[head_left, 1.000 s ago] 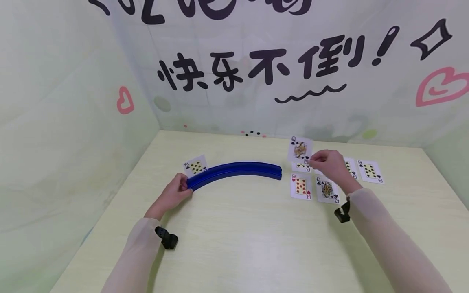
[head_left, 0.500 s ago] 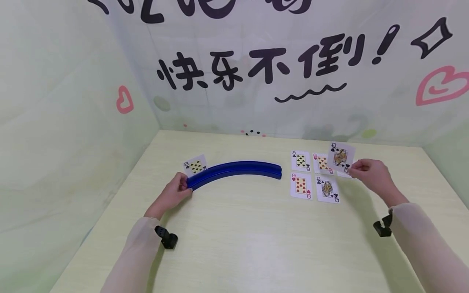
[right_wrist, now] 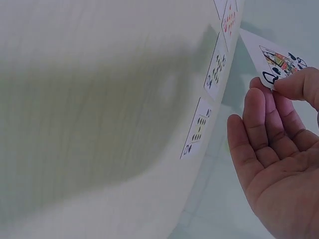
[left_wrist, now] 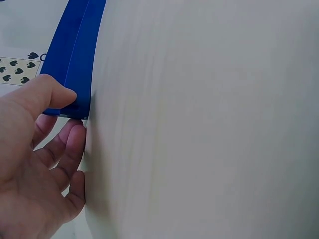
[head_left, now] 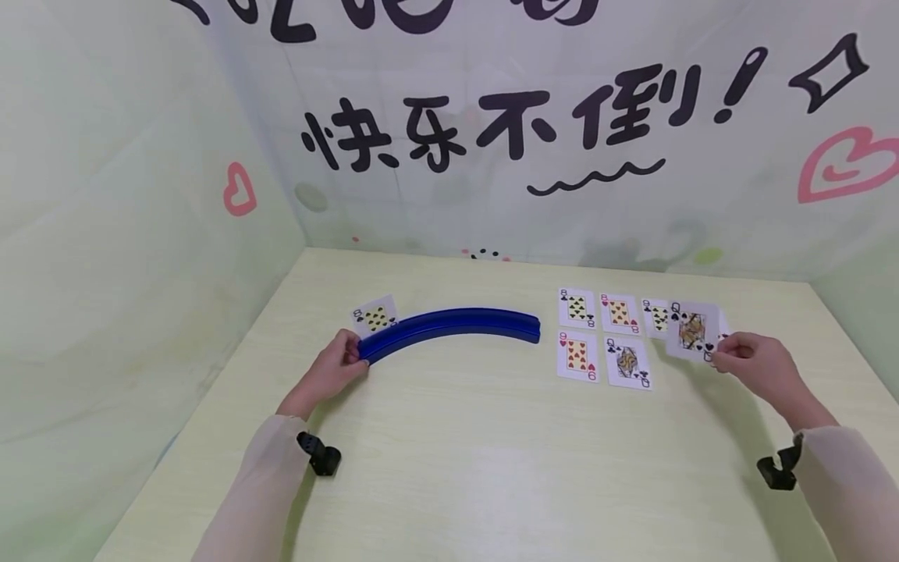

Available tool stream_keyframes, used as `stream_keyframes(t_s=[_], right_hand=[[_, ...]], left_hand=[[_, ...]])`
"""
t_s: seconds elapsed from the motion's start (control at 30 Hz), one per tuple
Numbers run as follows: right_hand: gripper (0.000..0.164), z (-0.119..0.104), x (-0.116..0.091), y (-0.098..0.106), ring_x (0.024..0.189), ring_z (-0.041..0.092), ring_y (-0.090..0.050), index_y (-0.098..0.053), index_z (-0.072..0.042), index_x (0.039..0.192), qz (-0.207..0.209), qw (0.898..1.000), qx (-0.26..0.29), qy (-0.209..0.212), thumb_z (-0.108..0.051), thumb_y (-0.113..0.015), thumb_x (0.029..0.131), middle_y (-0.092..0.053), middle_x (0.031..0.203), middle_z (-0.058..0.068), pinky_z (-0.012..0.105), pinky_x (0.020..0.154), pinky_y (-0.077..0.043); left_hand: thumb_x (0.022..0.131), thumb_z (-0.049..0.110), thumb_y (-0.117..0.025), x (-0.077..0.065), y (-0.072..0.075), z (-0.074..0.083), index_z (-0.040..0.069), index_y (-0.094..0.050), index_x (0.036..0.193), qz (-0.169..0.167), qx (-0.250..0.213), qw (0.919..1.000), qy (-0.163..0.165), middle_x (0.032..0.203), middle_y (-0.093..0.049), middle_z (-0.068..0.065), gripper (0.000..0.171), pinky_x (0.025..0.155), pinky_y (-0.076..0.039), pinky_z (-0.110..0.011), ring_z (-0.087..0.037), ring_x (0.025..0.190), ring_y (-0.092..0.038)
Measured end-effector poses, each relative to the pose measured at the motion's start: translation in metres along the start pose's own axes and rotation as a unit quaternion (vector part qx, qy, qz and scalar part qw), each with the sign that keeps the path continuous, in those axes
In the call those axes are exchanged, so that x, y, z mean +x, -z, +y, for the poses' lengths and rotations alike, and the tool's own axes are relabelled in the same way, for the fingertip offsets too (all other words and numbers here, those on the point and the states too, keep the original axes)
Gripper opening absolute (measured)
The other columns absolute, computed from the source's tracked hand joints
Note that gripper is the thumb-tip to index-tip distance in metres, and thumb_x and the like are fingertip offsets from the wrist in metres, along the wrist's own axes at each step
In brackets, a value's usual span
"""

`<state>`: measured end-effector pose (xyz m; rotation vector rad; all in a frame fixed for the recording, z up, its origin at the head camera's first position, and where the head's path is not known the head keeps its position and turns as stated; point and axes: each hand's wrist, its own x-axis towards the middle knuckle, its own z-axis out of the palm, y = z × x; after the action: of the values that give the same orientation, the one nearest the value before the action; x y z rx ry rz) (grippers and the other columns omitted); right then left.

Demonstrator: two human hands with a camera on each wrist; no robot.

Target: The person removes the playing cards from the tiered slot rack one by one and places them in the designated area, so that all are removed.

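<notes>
My left hand (head_left: 326, 376) grips the left end of a long, curved blue card holder (head_left: 453, 321), with the thumb on top in the left wrist view. Behind that end, an eight of spades (head_left: 375, 314) leans up from the holder. My right hand (head_left: 762, 373) pinches a queen of spades (head_left: 692, 331) by its lower right corner, between thumb and fingertips. That card is held up, face toward me, over the right end of the back row. It partly covers a nine of clubs (head_left: 655, 316) and mostly hides the card at the row's end.
An eight of clubs (head_left: 577, 308) and an eight of hearts (head_left: 620, 313) lie face up in the back row. In front of them are a nine of hearts (head_left: 577, 357) and a queen of clubs (head_left: 629, 363). A printed cloth (head_left: 449, 211) hangs behind the table (head_left: 449, 437).
My right hand has carried the queen of spades rightward and closer to me, from above the eight of clubs to the row's right end. My left hand and the holder have stayed put.
</notes>
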<state>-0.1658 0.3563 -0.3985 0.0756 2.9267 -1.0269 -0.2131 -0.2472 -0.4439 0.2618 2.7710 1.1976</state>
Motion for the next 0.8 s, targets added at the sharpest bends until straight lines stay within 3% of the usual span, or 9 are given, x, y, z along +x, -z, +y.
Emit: stream_keyframes(t_s=[0.47,0.8], right_hand=[[0.041,0.016,-0.013,-0.011,0.072,0.012,-0.053,-0.054,0.016,0.106,-0.07,0.996,0.019,-0.052,-0.022,-0.057,0.088,-0.063,0.083,0.006,0.028,0.062,-0.041],[0.043,0.015,-0.012,-0.017,0.071,0.014,-0.052,-0.058,0.013,0.107,-0.072,0.994,0.011,-0.077,-0.023,-0.061,0.085,-0.064,0.084,0.007,0.028,0.06,-0.041]], left_hand=[[0.086,0.002,-0.057,0.001,0.0,0.001,-0.004,-0.037,0.109,0.004,0.007,1.0,0.0,0.095,-0.046,-0.015,0.031,0.076,-0.04,-0.037,-0.026,0.087,-0.046],[0.086,0.003,-0.057,0.001,0.0,0.0,-0.002,-0.037,0.109,0.003,0.009,0.9999,0.008,0.096,-0.046,-0.014,0.031,0.075,-0.04,-0.035,-0.026,0.087,-0.046]])
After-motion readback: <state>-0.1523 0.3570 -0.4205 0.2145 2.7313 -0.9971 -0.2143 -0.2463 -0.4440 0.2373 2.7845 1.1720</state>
